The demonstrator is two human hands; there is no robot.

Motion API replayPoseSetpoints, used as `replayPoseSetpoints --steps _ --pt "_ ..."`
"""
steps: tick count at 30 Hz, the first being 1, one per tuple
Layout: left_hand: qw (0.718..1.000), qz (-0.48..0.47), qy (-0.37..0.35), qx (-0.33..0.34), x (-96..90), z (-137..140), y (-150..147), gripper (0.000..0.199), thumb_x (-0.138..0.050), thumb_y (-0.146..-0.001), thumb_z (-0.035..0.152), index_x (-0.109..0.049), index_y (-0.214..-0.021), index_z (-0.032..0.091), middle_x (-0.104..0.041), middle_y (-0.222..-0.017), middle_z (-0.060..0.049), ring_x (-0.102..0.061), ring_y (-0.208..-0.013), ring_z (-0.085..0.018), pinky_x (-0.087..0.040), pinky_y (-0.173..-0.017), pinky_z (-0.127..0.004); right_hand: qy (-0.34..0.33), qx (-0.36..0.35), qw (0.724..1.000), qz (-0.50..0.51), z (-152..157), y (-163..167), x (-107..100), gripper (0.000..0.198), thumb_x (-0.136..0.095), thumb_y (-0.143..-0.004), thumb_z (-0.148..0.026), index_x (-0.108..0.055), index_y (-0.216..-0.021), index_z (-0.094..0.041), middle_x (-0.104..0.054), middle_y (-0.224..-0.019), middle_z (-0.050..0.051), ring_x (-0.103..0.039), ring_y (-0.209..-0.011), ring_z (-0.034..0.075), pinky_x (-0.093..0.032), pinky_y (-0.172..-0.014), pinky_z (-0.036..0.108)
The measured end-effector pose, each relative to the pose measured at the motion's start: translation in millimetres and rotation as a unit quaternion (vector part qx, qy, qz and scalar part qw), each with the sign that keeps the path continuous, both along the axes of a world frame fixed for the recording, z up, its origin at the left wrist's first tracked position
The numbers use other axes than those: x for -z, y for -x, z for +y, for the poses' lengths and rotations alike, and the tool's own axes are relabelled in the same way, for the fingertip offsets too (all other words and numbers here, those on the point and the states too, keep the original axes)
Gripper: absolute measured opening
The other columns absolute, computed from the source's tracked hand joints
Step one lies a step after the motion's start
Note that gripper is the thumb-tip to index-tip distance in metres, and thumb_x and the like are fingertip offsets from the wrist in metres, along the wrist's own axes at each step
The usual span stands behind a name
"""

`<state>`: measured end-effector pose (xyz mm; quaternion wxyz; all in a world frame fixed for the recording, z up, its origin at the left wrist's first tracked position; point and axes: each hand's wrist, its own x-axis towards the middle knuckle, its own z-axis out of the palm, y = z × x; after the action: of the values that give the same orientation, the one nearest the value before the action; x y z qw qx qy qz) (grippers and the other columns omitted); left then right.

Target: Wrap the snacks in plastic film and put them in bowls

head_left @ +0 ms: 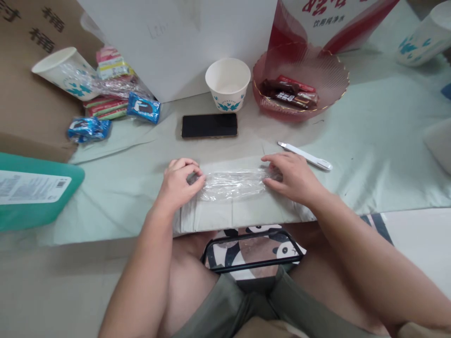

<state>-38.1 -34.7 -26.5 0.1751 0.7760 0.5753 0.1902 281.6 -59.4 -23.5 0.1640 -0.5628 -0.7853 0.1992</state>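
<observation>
A crumpled strip of clear plastic film [232, 184] lies across the table near its front edge. At its left end my left hand [179, 180] has its fingers curled and the thumb against the film. My right hand [294, 176] grips the right end, the index finger held a little apart above the thumb; its other fingers are partly hidden. Just beyond the right hand rests a white utility knife [306, 156], with its tip pointing to the upper left. A black smartphone [209, 126] lies behind the film.
Behind the phone stands a white paper cup [228, 84], beside a pink glass bowl [331, 91] with wrapped snacks. Snack packets [143, 108] and a tipped paper cup [65, 72] lie left. A green container [38, 188] is at the left edge, a black-framed stool [253, 249] below the table.
</observation>
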Motion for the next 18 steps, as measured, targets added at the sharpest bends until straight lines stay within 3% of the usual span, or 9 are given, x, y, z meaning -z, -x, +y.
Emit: replayPoseSetpoints --steps 2,5,8,10,12,18 --pt "1.000 -0.013 0.002 -0.009 -0.8 1 -2 0.011 -0.061 -0.081 0.026 -0.067 -0.074 0.021 -0.070 -0.099 -0.007 -0.062 -0.102 -0.026 -0.047 -0.097 -0.044 0.010 0.002 1.000 0.028 0 1 -3 0.033 -0.062 -0.085 -0.027 -0.070 -0.116 -0.018 -0.072 -0.090 0.010 -0.069 -0.095 0.031 -0.052 -0.087 0.047" --pt "0.999 -0.045 0.005 -0.013 -3.9 2 -3 0.009 -0.060 -0.077 0.024 -0.063 -0.070 0.020 -0.071 -0.094 -0.007 -0.062 -0.096 -0.025 -0.048 -0.092 -0.041 0.011 0.019 0.994 0.111 0 1 -8 0.017 -0.057 -0.086 -0.028 -0.070 -0.093 -0.019 -0.071 -0.091 0.009 -0.066 -0.083 0.024 -0.050 -0.077 0.038" --pt "0.990 -0.109 0.094 -0.003 -9.7 1 -3 0.017 -0.060 -0.079 0.031 -0.061 -0.067 0.019 -0.067 -0.075 -0.005 -0.059 -0.074 -0.020 -0.047 -0.071 -0.034 0.079 0.075 0.967 0.230 0 1 -14 0.014 -0.059 -0.085 -0.033 -0.064 -0.085 -0.020 -0.067 -0.079 0.004 -0.061 -0.068 0.017 -0.047 -0.067 0.033" --pt "0.966 -0.179 0.185 0.011 -13.6 0 -3 0.026 -0.061 -0.081 0.040 -0.063 -0.067 0.018 -0.064 -0.066 -0.004 -0.054 -0.062 -0.016 -0.042 -0.060 -0.030 0.172 0.101 0.931 0.307 0 1 -18 0.017 -0.062 -0.084 -0.036 -0.062 -0.087 -0.020 -0.063 -0.071 0.000 -0.052 -0.054 0.012 -0.042 -0.056 0.029" --pt "0.932 -0.259 0.250 0.036 -16.0 0 -3 0.031 -0.063 -0.080 0.046 -0.067 -0.070 0.017 -0.067 -0.068 -0.004 -0.055 -0.060 -0.014 -0.042 -0.058 -0.028 0.239 0.085 0.899 0.358 0 1 -22 0.018 -0.064 -0.083 -0.037 -0.061 -0.087 -0.019 -0.063 -0.072 -0.001 -0.047 -0.051 0.009 -0.037 -0.052 0.027" --pt "0.827 -0.401 0.382 0.093 -15.4 -5 -15 0.043 -0.081 -0.072 0.050 -0.076 -0.099 0.016 -0.078 -0.100 -0.011 -0.070 -0.083 -0.018 -0.053 -0.067 -0.025 0.287 -0.011 0.873 0.394 -3 7 -28 0.019 -0.068 -0.081 -0.036 -0.064 -0.085 -0.017 -0.065 -0.077 0.001 -0.056 -0.067 0.012 -0.042 -0.061 0.027"
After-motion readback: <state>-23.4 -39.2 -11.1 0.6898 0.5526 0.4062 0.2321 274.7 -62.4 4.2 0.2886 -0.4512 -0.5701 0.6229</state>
